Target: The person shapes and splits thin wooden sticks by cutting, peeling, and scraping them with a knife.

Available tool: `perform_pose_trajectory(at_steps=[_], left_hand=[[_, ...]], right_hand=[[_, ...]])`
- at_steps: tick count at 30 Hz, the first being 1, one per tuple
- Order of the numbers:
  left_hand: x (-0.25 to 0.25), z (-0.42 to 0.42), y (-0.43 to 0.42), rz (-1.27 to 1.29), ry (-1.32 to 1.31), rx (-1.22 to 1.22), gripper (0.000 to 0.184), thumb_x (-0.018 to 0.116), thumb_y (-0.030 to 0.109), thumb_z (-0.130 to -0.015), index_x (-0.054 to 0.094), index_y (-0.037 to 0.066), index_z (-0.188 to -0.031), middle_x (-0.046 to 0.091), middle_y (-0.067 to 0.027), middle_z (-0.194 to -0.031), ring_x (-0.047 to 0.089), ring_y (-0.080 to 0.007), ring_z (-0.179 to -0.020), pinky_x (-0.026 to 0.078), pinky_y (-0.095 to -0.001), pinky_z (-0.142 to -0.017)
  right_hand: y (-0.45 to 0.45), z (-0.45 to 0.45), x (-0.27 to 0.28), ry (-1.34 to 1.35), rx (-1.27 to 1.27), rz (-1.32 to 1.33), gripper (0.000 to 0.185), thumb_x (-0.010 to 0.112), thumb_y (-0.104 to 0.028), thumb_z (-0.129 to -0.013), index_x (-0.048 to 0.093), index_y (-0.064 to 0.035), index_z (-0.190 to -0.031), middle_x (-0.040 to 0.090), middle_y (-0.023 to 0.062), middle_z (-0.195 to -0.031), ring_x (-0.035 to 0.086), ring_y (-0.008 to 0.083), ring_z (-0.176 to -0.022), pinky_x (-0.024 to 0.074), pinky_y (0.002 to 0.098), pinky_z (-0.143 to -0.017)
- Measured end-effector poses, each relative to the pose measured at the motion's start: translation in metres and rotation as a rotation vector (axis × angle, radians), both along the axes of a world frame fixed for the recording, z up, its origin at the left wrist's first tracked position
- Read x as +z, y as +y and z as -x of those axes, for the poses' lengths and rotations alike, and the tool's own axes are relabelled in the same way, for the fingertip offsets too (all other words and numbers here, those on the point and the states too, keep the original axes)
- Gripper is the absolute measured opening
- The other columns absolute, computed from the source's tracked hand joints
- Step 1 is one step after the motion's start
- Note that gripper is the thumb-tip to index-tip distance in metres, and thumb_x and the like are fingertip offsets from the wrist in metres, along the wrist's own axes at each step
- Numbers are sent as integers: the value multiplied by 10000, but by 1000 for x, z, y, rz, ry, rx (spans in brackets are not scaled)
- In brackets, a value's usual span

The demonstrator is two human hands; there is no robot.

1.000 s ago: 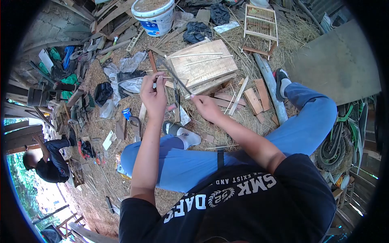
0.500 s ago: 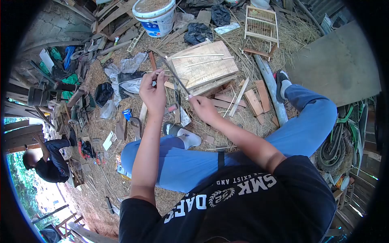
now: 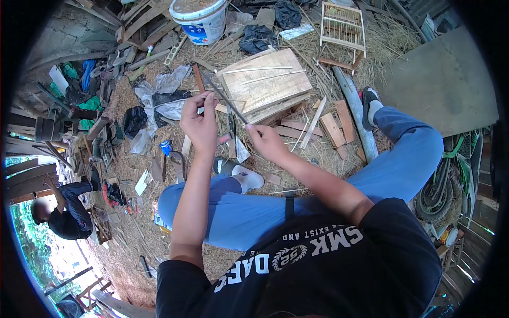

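Observation:
My right hand [image 3: 265,142] is closed round the near end of a long, thin dark strip [image 3: 227,99], which looks like a file or narrow blade. The strip slants up and left, passing close to the fingertips of my left hand [image 3: 199,121]. Those fingers are pinched together, and whatever they hold is too small to make out. Just beyond both hands lies a pale wooden block [image 3: 270,87], with thin wooden sticks [image 3: 262,69] on its top. A dark-handled tool [image 3: 231,124] rests on the ground between my wrists.
Wood offcuts [image 3: 332,131] lie right of the block, alongside a grey beam [image 3: 355,114]. A slatted wooden cage [image 3: 342,29] and a white bucket [image 3: 199,24] stand at the back. Plastic bags [image 3: 135,122] lie left. Another person [image 3: 66,212] sits far left.
The view has shifted slightly. My hands keep nearly the same position and hold, and the dark strip has barely moved.

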State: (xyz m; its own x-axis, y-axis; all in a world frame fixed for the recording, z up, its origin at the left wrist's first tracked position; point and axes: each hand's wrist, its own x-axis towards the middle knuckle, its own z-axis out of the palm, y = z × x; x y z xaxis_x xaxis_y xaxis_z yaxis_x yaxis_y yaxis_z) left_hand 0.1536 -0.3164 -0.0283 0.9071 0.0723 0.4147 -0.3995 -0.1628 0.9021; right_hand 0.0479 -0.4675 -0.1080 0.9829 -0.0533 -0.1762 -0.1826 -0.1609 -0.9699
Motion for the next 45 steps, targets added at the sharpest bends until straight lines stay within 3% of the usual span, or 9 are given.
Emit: perform_pose_trajectory(at_steps=[3, 5, 9, 12, 17, 27, 32, 41, 45], left_hand=[[-2, -1, 2, 56, -2, 0, 66, 721, -10, -975, 713, -73, -995, 682, -80, -925, 682, -111, -819, 604, -255, -735], [-2, -3, 2, 13, -5, -16, 60, 717, -9, -978, 710, -68, -984, 685, -80, -931, 685, -113, -818, 594, -252, -734], [-4, 0, -2, -110, -83, -27, 57, 716, -6, -981, 707, -63, -976, 683, -77, -933, 683, -112, -811, 588, -251, -740], [9, 2, -4, -24, -5, -18, 67, 724, 0, -976, 704, -61, -958, 683, -74, -923, 674, -111, -798, 585, -254, -745], [4, -2, 3, 131, 61, -18, 57, 718, -7, -973, 717, -60, -993, 681, -79, -914, 679, -111, -814, 593, -261, -748], [2, 4, 14, -139, -50, -78, 124, 659, -26, -1002, 732, -62, -1096, 687, -96, -986, 694, -126, -899, 608, -270, -774], [11, 8, 4, -51, -39, -115, 154, 637, -55, -1001, 741, -46, -1115, 675, -94, -994, 689, -129, -889, 596, -264, -771], [10, 7, 3, -170, -82, -108, 146, 643, -36, -1006, 746, -26, -1109, 666, -88, -957, 685, -125, -859, 570, -255, -766], [12, -5, 3, -119, -54, -115, 135, 651, -23, -1005, 748, -24, -1098, 665, -85, -940, 683, -129, -844, 559, -254, -746]], right_hand=[[-11, 7, -45, 133, -47, -28, 709, 447, -596, -1078, 723, 49, -976, 678, 183, -696, 678, 335, -666, 526, 452, -691], [-30, 10, -67, 465, -51, -11, 642, 453, -527, -1116, 613, -14, -766, 523, 10, -583, 512, 129, -535, 428, 332, -533], [-18, 7, -23, 225, -11, 108, 677, 464, -581, -1070, 746, 34, -1042, 713, 253, -808, 720, 362, -790, 544, 435, -772], [-4, 13, 18, -27, -7, 22, 654, 474, -565, -1069, 745, 30, -1073, 718, 272, -859, 710, 395, -810, 538, 461, -796], [-19, 30, -77, 314, -84, 137, 664, 475, -579, -1069, 742, 28, -1102, 719, 297, -953, 694, 482, -905, 542, 487, -837], [-11, 10, -9, 0, -1, 72, 687, 460, -603, -1068, 764, 12, -1116, 733, 279, -870, 737, 392, -851, 551, 460, -818], [-43, 8, -65, 402, -21, 147, 709, 457, -608, -1069, 765, 31, -1088, 699, 231, -749, 724, 367, -776, 547, 458, -763], [-14, 7, -22, -74, -31, 39, 710, 490, -608, -1061, 735, 53, -972, 662, 212, -692, 670, 337, -679, 523, 483, -708], [-45, 8, -60, 400, -44, 98, 723, 478, -613, -1066, 707, 54, -902, 630, 182, -641, 663, 312, -638, 525, 475, -673]])
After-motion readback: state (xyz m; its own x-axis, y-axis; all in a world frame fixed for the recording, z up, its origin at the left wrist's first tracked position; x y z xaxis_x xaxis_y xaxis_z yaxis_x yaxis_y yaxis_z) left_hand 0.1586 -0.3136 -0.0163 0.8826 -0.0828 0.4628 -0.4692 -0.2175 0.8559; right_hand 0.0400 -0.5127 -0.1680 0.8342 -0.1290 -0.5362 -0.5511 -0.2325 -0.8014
